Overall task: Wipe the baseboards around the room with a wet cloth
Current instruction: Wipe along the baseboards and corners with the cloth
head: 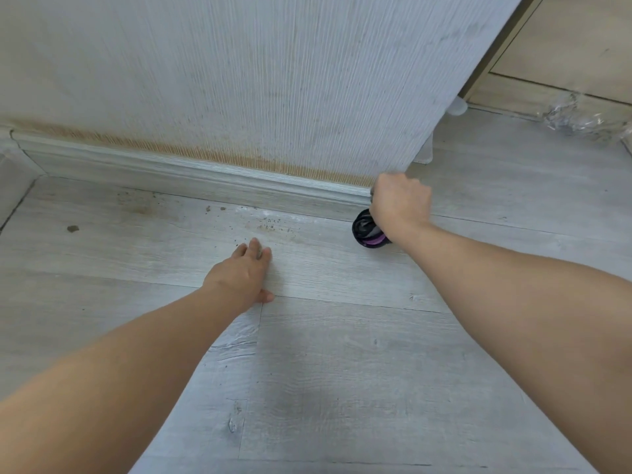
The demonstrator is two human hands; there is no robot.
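Head view: pale grey wood-look plank floor (342,371) meeting a wall covered in ribbed, whitish wallpaper (239,80). A grey-white moulded baseboard (191,172) runs along the foot of the wall from 9 o'clock toward 3 o'clock, ending at the wall's outer corner. A brownish stain band sits on the wallpaper just above the baseboard.

Right hand (400,203), at about 2 o'clock from frame centre, is curled into a fist around a bunched dark cloth (367,230), black and grey with a purple patch. The cloth bulges out below the hand, at the baseboard's right end, low against the floor; whether it actually touches the moulding cannot be told.

Left hand (244,275), near centre, lies flat on the floor, fingers straight and pointing toward the wall at 12 o'clock, thumb out to the side, holding nothing.

Dark crumbs and dirt specks (273,227) are scattered on the floor just beside the baseboard, ahead of the left hand. One larger brown bit (72,228) lies at 9 o'clock.

At 2 o'clock, past the wall corner, crumpled clear plastic (574,118) lies on the floor near a beige panel (564,46).
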